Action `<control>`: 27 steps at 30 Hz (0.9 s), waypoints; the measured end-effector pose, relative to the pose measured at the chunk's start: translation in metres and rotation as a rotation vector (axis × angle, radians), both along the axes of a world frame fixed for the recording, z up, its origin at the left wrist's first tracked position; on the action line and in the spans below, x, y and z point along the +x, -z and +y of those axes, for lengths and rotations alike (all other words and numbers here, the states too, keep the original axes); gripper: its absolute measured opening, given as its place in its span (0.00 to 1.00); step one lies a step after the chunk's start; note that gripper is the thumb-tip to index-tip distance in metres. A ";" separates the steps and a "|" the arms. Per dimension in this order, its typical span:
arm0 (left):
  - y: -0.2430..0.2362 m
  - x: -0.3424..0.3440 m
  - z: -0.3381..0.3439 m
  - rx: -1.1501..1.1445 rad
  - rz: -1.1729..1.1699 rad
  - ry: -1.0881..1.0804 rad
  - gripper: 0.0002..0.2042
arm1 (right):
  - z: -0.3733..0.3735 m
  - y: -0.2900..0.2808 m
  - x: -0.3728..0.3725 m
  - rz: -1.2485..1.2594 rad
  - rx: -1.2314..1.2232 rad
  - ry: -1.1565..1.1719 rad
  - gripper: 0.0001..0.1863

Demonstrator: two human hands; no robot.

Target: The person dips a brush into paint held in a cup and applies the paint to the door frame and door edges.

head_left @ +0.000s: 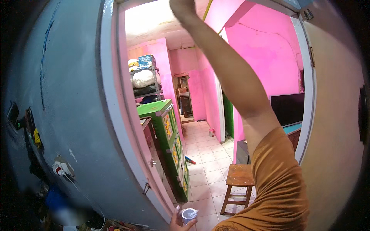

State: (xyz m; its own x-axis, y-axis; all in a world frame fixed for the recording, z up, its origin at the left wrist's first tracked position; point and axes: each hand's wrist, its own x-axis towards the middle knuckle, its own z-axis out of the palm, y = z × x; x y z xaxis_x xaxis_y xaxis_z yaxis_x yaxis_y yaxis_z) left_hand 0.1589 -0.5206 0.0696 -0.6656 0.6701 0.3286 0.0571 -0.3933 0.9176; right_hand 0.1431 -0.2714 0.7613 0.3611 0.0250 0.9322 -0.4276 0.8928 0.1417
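Note:
At the lower edge, my left hand is closed round a small white cup. A short white utensil, perhaps a spoon, leans in the cup, and its lower part is hidden. My right arm in a brown-orange sleeve stretches up across the doorway. High at the top edge, my right hand is cut off by the picture, so its fingers and anything in them do not show. The white door frame stands around the opening in front of me.
Beyond the doorway stand a green drawer cabinet on the left and a wooden stool. A loaded shelf rack is behind the cabinet. A television sits at right. A wall socket with a plug is on the grey wall.

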 end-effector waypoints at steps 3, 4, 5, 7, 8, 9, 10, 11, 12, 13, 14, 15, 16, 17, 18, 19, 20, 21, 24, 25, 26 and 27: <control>-0.011 0.012 0.020 0.017 -0.050 0.055 0.42 | 0.054 -0.015 0.062 0.029 -0.140 0.107 0.22; -0.011 0.015 0.029 0.026 -0.045 0.102 0.42 | 0.078 -0.023 0.088 0.042 -0.169 0.166 0.22; -0.012 0.017 0.036 0.035 -0.045 0.132 0.42 | 0.095 -0.023 0.107 0.071 -0.151 0.149 0.22; -0.011 0.022 0.056 0.027 -0.010 0.152 0.42 | 0.134 -0.025 0.155 0.151 -0.084 0.147 0.20; -0.011 0.026 0.065 0.022 0.017 0.155 0.42 | 0.152 -0.023 0.175 0.195 -0.035 0.149 0.19; -0.012 0.030 0.074 0.020 0.020 0.164 0.42 | 0.169 -0.021 0.197 0.135 -0.081 0.063 0.19; -0.014 0.034 0.081 0.027 0.006 0.180 0.42 | 0.179 -0.014 0.214 0.069 -0.128 -0.035 0.19; -0.015 0.039 0.088 0.036 -0.006 0.196 0.42 | 0.186 -0.006 0.231 0.067 -0.157 -0.044 0.18; -0.004 0.037 0.098 0.035 -0.007 0.191 0.42 | 0.193 0.001 0.245 0.064 -0.186 -0.055 0.19; 0.019 0.026 0.113 -0.007 0.008 0.194 0.42 | 0.205 0.002 0.267 0.072 -0.183 -0.044 0.19; 0.041 0.017 0.128 -0.049 0.022 0.200 0.42 | 0.220 0.000 0.286 0.139 -0.169 0.007 0.19; 0.058 0.010 0.140 -0.048 0.024 0.208 0.42 | 0.233 -0.001 0.300 0.203 -0.155 0.052 0.18; 0.062 0.010 0.149 -0.085 0.186 0.176 0.42 | 0.242 0.001 0.310 0.203 -0.155 0.056 0.18; 0.066 0.010 0.155 -0.121 0.346 0.140 0.42 | 0.251 0.003 0.318 0.245 -0.217 0.003 0.17; 0.072 0.015 0.159 -0.120 0.345 0.140 0.42 | 0.258 0.004 0.323 0.286 -0.279 -0.053 0.17; 0.050 0.036 0.159 -0.065 0.250 0.167 0.42 | 0.268 0.005 0.330 0.362 -0.321 0.000 0.17; 0.033 0.051 0.155 -0.010 0.154 0.175 0.42 | 0.271 0.007 0.327 0.358 -0.323 -0.010 0.17; 0.024 0.058 0.152 -0.010 0.151 0.160 0.42 | 0.273 0.009 0.321 0.415 -0.365 -0.106 0.18; 0.011 0.070 0.156 -0.070 0.096 0.253 0.42 | 0.300 -0.018 0.349 0.593 -0.404 -0.041 0.20; 0.009 0.071 0.157 -0.048 0.085 0.296 0.42 | 0.301 -0.029 0.365 0.702 -0.404 0.094 0.20; 0.007 0.073 0.155 -0.042 0.064 0.286 0.42 | 0.295 -0.026 0.346 0.694 -0.417 0.077 0.20; 0.008 0.073 0.154 -0.047 0.059 0.269 0.42 | 0.287 -0.028 0.323 0.626 -0.429 -0.025 0.21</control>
